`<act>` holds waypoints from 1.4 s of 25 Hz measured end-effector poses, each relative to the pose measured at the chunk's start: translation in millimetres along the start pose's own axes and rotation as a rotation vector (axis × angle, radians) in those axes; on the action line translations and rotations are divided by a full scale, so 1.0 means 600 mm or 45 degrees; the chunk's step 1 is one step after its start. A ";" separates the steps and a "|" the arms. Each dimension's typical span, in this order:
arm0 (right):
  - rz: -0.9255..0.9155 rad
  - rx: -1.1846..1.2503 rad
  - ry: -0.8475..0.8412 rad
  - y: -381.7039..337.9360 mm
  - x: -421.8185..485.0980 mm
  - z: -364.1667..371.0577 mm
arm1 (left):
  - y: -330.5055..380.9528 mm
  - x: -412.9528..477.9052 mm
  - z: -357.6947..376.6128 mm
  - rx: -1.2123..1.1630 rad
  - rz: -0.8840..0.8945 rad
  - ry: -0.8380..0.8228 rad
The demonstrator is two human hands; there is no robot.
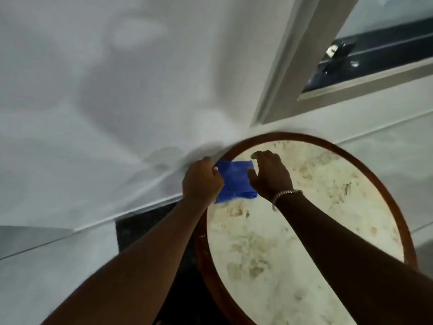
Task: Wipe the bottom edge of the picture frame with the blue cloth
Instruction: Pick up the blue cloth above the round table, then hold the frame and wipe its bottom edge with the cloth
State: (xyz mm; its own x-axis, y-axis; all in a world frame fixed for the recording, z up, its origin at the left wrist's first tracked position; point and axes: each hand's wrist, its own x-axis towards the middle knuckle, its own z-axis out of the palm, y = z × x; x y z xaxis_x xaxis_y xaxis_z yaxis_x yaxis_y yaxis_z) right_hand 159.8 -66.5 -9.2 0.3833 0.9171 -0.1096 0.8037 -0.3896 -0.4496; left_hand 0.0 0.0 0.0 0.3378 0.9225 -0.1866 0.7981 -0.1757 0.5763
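A folded blue cloth (236, 181) lies on the far left part of a round table (386, 191) with a pale marbled top and a brown wooden rim. My left hand (201, 181) is closed on the cloth's left edge, right at the table rim. My right hand (271, 177) hovers over the cloth's right edge with its fingers spread and curved; only the thumb touches the cloth. The picture frame (365, 83), pale with a dark inner picture, hangs on the wall at the upper right, apart from both hands.
A white wall (117, 90) fills the left and the top of the view, and the table stands close against it. A dark patch of floor (145, 226) shows below the wall, left of the table. My right wrist wears a metal bracelet (284, 193).
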 end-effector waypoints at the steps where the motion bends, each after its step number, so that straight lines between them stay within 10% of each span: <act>1: 0.096 -0.020 -0.063 0.022 0.002 0.025 | -0.013 0.006 0.030 0.030 -0.107 -0.084; 11: 0.173 0.514 0.064 0.012 0.004 0.054 | 0.004 0.020 0.051 -0.494 -0.193 0.284; 28: -0.950 1.044 1.255 -0.607 0.021 -0.604 | 0.313 -0.099 -0.819 -0.717 0.912 1.323; 35: -1.142 0.676 1.753 -0.769 0.006 -0.764 | 0.389 -0.151 -1.006 -0.374 1.083 1.578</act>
State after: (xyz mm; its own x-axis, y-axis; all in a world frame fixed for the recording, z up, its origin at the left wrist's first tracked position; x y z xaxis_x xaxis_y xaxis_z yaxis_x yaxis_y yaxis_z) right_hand -0.9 77.9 604.1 0.2400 -0.0344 0.9702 0.8502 0.4898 -0.1929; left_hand -145.2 82.7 631.6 -0.1050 0.3103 0.9448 0.4154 -0.8496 0.3251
